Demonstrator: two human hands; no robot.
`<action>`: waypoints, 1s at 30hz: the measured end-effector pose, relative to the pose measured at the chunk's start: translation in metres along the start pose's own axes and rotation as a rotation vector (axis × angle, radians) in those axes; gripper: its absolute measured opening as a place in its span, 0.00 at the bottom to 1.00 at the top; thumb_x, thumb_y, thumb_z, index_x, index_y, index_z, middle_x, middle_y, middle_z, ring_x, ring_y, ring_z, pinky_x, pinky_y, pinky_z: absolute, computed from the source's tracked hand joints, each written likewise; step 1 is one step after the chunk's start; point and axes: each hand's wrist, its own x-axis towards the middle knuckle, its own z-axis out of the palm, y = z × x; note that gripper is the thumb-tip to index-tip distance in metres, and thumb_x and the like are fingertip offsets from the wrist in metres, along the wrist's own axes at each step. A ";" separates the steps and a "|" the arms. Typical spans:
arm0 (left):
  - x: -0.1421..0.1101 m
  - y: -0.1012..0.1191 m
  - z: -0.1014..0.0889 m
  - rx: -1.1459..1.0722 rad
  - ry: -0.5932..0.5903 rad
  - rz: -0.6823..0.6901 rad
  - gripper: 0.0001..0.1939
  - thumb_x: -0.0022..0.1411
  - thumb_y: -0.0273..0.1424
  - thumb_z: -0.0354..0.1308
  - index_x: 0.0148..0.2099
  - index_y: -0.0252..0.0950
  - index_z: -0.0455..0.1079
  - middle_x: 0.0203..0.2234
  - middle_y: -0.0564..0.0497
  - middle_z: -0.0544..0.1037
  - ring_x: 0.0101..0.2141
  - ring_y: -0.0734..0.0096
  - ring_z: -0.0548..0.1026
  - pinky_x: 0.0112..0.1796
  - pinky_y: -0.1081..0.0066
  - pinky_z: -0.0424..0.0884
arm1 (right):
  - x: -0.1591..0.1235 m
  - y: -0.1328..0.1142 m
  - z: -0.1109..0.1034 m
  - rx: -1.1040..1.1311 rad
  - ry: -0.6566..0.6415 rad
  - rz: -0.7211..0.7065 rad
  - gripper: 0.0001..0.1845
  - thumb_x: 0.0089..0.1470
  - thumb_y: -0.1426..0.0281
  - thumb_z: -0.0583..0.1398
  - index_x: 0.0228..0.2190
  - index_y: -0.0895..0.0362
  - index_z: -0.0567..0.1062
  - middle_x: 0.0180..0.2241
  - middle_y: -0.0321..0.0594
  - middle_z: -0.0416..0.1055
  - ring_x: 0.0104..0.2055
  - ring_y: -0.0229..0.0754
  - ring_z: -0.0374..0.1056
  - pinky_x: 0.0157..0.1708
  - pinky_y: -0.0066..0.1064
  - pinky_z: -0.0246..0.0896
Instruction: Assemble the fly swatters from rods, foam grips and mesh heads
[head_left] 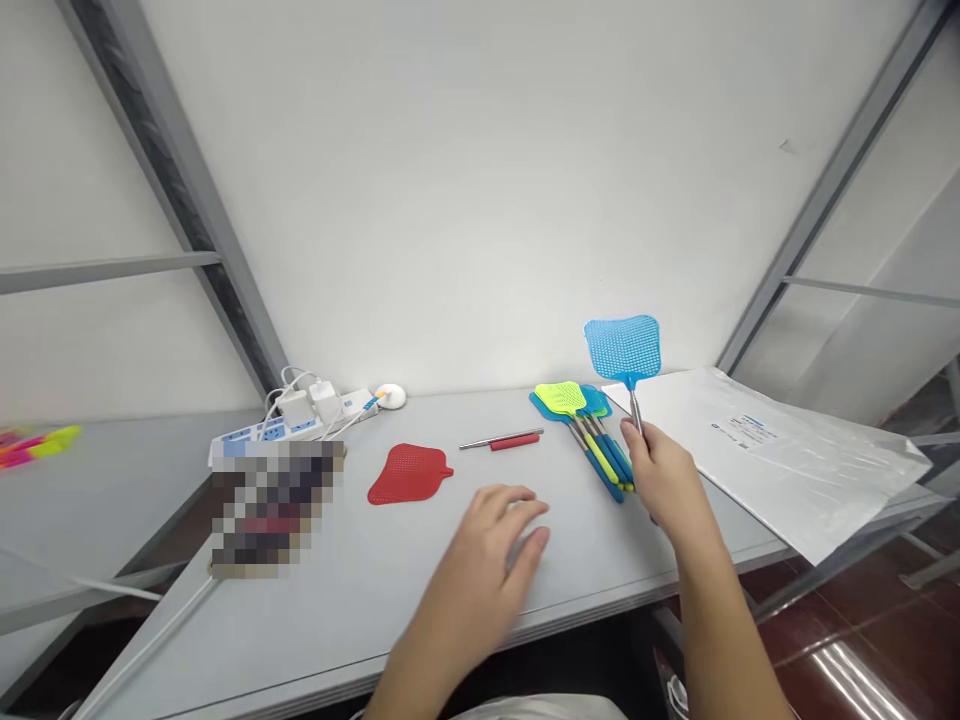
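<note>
A blue fly swatter stands upright in my right hand, which is wrapped round its handle below the metal shaft. My left hand hovers over the table with its fingers apart and holds nothing. Beyond it lie a loose red swatter head, a silver metal rod and a red handle. Just left of my right hand is a pile of fly swatters with yellow-green and blue heads, their handles pointing toward me.
A white plastic mailer bag lies at the right end of the grey table. At the back left is a power strip with chargers and cables, beside a round white device. A blurred-out object sits in front.
</note>
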 end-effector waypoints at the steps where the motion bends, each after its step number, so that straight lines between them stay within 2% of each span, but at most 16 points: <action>1: -0.001 -0.010 -0.010 0.091 0.009 -0.031 0.17 0.70 0.37 0.49 0.56 0.46 0.71 0.55 0.46 0.71 0.57 0.55 0.65 0.56 0.54 0.64 | 0.016 0.001 0.000 -0.059 -0.021 0.010 0.24 0.66 0.56 0.47 0.43 0.58 0.76 0.34 0.49 0.76 0.38 0.50 0.71 0.35 0.35 0.60; 3: -0.004 -0.032 -0.029 0.274 0.047 -0.120 0.18 0.69 0.40 0.50 0.56 0.45 0.71 0.57 0.46 0.70 0.60 0.50 0.61 0.57 0.49 0.61 | 0.044 0.002 0.005 -0.166 -0.066 0.039 0.20 0.63 0.59 0.54 0.46 0.60 0.75 0.39 0.52 0.76 0.43 0.53 0.71 0.39 0.37 0.62; 5: -0.007 -0.052 -0.045 0.421 0.067 -0.242 0.20 0.68 0.41 0.49 0.58 0.42 0.70 0.59 0.44 0.69 0.62 0.46 0.58 0.57 0.45 0.58 | 0.065 0.002 0.016 -0.260 -0.116 0.067 0.19 0.62 0.61 0.58 0.49 0.60 0.73 0.45 0.51 0.74 0.46 0.51 0.71 0.43 0.41 0.65; 9: -0.011 -0.070 -0.059 0.556 0.076 -0.402 0.21 0.69 0.41 0.46 0.57 0.40 0.70 0.60 0.43 0.69 0.64 0.46 0.55 0.57 0.41 0.54 | 0.084 0.003 0.038 -0.400 -0.206 0.090 0.19 0.62 0.62 0.59 0.52 0.57 0.70 0.52 0.45 0.69 0.48 0.45 0.70 0.46 0.45 0.69; 15: -0.010 -0.068 -0.046 0.500 0.033 -0.321 0.20 0.70 0.41 0.46 0.58 0.45 0.69 0.61 0.46 0.67 0.65 0.49 0.54 0.60 0.42 0.47 | 0.084 0.006 0.051 -0.497 -0.280 0.064 0.19 0.62 0.63 0.59 0.52 0.56 0.70 0.52 0.46 0.69 0.48 0.45 0.70 0.46 0.44 0.69; 20: -0.011 -0.065 -0.047 0.451 0.039 -0.314 0.19 0.69 0.42 0.47 0.58 0.47 0.68 0.61 0.48 0.66 0.64 0.50 0.55 0.60 0.45 0.49 | 0.080 0.004 0.046 -0.521 -0.258 0.024 0.19 0.62 0.62 0.60 0.52 0.57 0.70 0.51 0.45 0.69 0.48 0.46 0.70 0.46 0.44 0.69; 22: -0.011 -0.064 -0.049 0.454 0.051 -0.313 0.19 0.69 0.41 0.47 0.58 0.47 0.69 0.61 0.48 0.67 0.63 0.51 0.56 0.60 0.45 0.50 | 0.079 -0.004 0.041 -0.529 -0.215 -0.024 0.20 0.62 0.61 0.59 0.51 0.58 0.70 0.51 0.45 0.69 0.48 0.46 0.70 0.47 0.45 0.68; 25: -0.010 -0.062 -0.047 0.464 0.048 -0.286 0.18 0.69 0.40 0.48 0.57 0.45 0.68 0.60 0.48 0.67 0.62 0.52 0.58 0.59 0.46 0.52 | 0.077 -0.029 0.037 -0.502 -0.183 -0.166 0.18 0.66 0.63 0.53 0.52 0.59 0.70 0.50 0.49 0.70 0.50 0.49 0.69 0.50 0.47 0.65; 27: -0.010 -0.058 -0.043 0.456 0.037 -0.258 0.17 0.70 0.40 0.49 0.57 0.44 0.68 0.60 0.48 0.67 0.62 0.53 0.58 0.59 0.48 0.54 | 0.075 -0.051 0.043 -0.453 -0.241 -0.312 0.19 0.68 0.64 0.49 0.53 0.58 0.70 0.51 0.50 0.70 0.51 0.49 0.69 0.51 0.44 0.63; 30: -0.010 -0.048 -0.035 0.431 0.000 -0.211 0.17 0.70 0.40 0.50 0.57 0.43 0.68 0.60 0.47 0.66 0.62 0.53 0.57 0.59 0.50 0.55 | 0.071 -0.082 0.066 -0.379 -0.423 -0.530 0.18 0.65 0.62 0.55 0.53 0.55 0.70 0.53 0.47 0.69 0.50 0.46 0.69 0.50 0.42 0.65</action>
